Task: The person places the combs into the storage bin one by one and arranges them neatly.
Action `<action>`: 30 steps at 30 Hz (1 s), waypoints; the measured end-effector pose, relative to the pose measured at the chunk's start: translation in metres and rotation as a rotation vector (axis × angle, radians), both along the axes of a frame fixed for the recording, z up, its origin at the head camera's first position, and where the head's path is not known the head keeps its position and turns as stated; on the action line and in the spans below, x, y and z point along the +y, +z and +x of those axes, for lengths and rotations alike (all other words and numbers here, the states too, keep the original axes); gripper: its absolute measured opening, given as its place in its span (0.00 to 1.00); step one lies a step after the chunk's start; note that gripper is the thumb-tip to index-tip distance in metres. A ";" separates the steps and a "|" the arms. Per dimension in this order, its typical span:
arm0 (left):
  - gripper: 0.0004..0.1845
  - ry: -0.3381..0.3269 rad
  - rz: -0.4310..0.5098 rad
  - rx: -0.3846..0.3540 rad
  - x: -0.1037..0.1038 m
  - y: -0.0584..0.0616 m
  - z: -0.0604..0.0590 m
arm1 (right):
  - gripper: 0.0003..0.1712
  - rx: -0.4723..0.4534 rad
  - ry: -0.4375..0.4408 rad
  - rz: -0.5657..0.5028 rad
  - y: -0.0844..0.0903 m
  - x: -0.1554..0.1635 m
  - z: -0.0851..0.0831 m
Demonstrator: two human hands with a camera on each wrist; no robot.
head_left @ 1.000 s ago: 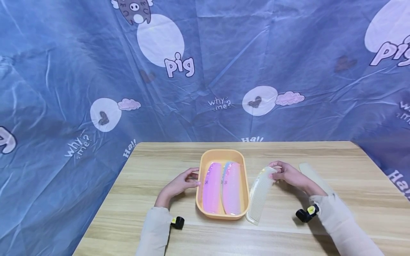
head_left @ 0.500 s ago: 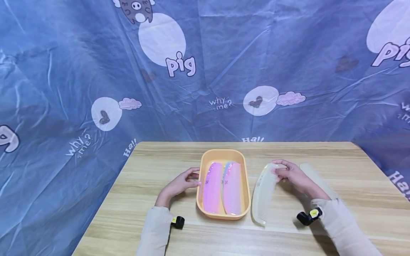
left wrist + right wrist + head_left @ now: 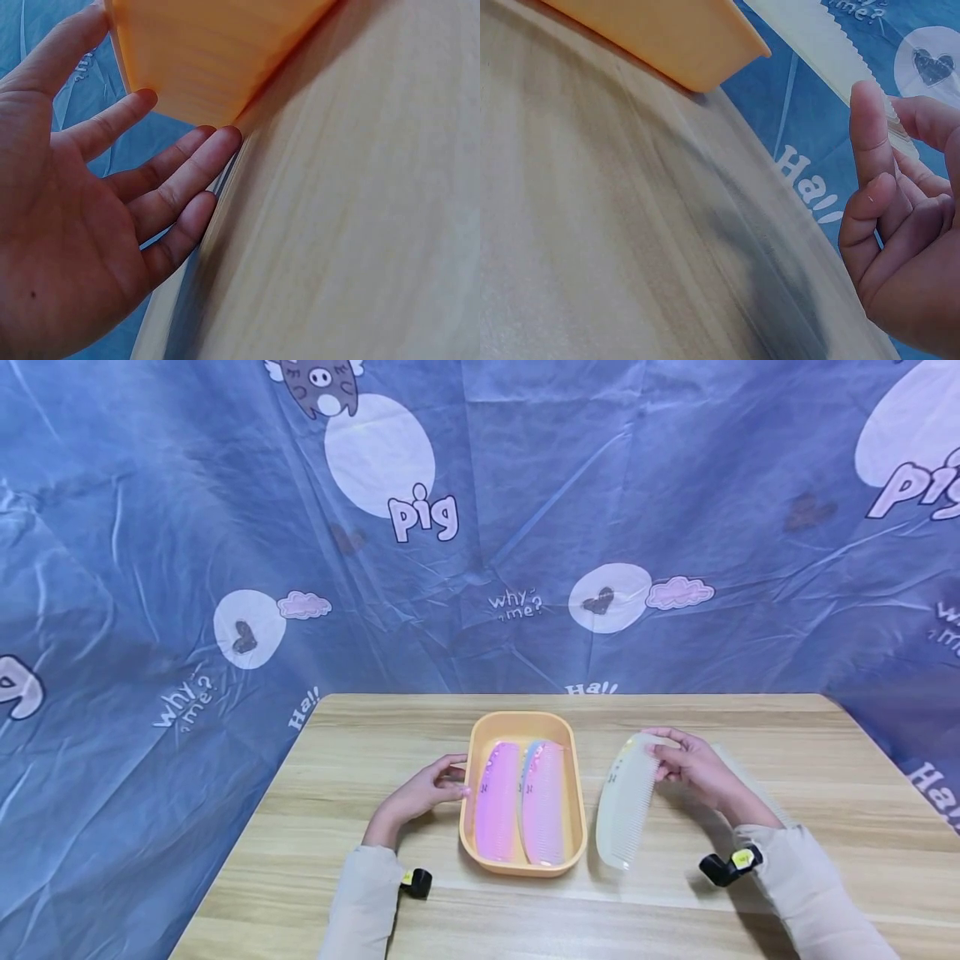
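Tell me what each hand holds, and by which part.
The right hand pinches the clear comb at its far end. The left hand holds nothing; its fingers touch the tray.

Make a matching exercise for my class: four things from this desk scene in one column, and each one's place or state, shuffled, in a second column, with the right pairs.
Things
1. pink combs
2. translucent comb
3. left hand
4. orange tray

Places or states
A. touches the tray's left wall
B. stands on the wooden table
C. held by the right hand
D. lie in the tray

Pairs: 1-D, 2-C, 3-A, 4-B
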State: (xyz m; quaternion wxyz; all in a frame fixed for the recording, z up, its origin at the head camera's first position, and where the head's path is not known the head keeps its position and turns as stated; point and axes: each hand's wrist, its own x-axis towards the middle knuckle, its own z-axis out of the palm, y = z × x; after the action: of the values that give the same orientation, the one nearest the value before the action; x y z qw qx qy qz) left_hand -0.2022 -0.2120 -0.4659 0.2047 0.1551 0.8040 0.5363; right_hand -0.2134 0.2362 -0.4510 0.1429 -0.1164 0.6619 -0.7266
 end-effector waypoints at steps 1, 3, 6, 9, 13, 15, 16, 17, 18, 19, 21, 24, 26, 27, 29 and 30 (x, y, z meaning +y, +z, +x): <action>0.34 0.000 0.001 -0.001 0.000 0.000 0.000 | 0.17 0.000 0.000 -0.009 0.001 0.000 0.000; 0.34 0.001 0.003 -0.005 0.000 0.000 0.000 | 0.17 0.000 0.002 -0.023 0.003 0.000 0.000; 0.34 0.003 -0.002 -0.003 0.000 0.000 0.000 | 0.17 -0.003 0.012 -0.045 0.006 0.000 -0.001; 0.34 0.008 -0.012 0.000 -0.001 -0.001 0.000 | 0.18 0.002 0.030 -0.070 0.010 -0.001 -0.002; 0.34 0.011 -0.013 0.001 -0.001 -0.001 0.001 | 0.18 0.010 0.047 -0.095 0.013 -0.002 -0.003; 0.34 0.010 -0.010 -0.002 -0.001 -0.001 0.002 | 0.18 0.010 0.053 -0.104 0.014 -0.003 -0.003; 0.34 0.010 -0.009 -0.003 -0.001 -0.001 0.002 | 0.18 0.006 0.058 -0.113 0.015 -0.004 -0.004; 0.34 0.010 -0.009 -0.003 -0.001 -0.001 0.002 | 0.18 0.004 0.064 -0.121 0.015 -0.004 -0.004; 0.34 0.010 -0.009 -0.004 -0.001 -0.001 0.002 | 0.18 0.002 0.070 -0.128 0.016 -0.005 -0.004; 0.34 0.010 -0.010 -0.004 0.000 -0.001 0.002 | 0.18 0.000 0.076 -0.137 0.016 -0.005 -0.004; 0.34 0.011 -0.016 -0.002 0.000 -0.001 0.002 | 0.18 -0.004 0.082 -0.147 0.017 -0.006 -0.004; 0.34 0.012 -0.021 -0.001 0.000 0.000 0.001 | 0.17 -0.003 0.087 -0.146 0.019 -0.007 -0.006; 0.34 0.007 -0.019 -0.003 0.001 0.000 0.000 | 0.16 0.000 0.083 -0.141 0.020 -0.008 -0.007; 0.34 0.005 -0.019 -0.002 0.001 0.000 0.000 | 0.16 0.000 0.085 -0.142 0.021 -0.008 -0.008; 0.34 0.002 -0.019 0.002 0.001 -0.001 -0.001 | 0.16 0.004 0.092 -0.152 0.022 -0.010 -0.009; 0.34 -0.001 -0.017 0.005 0.001 -0.001 -0.001 | 0.17 0.004 0.095 -0.154 0.022 -0.010 -0.010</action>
State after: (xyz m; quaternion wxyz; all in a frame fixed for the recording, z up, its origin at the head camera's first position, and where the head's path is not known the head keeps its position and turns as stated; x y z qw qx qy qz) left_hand -0.2035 -0.2114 -0.4667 0.2043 0.1549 0.8090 0.5289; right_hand -0.2234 0.2260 -0.4287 0.1663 -0.1599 0.5981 -0.7675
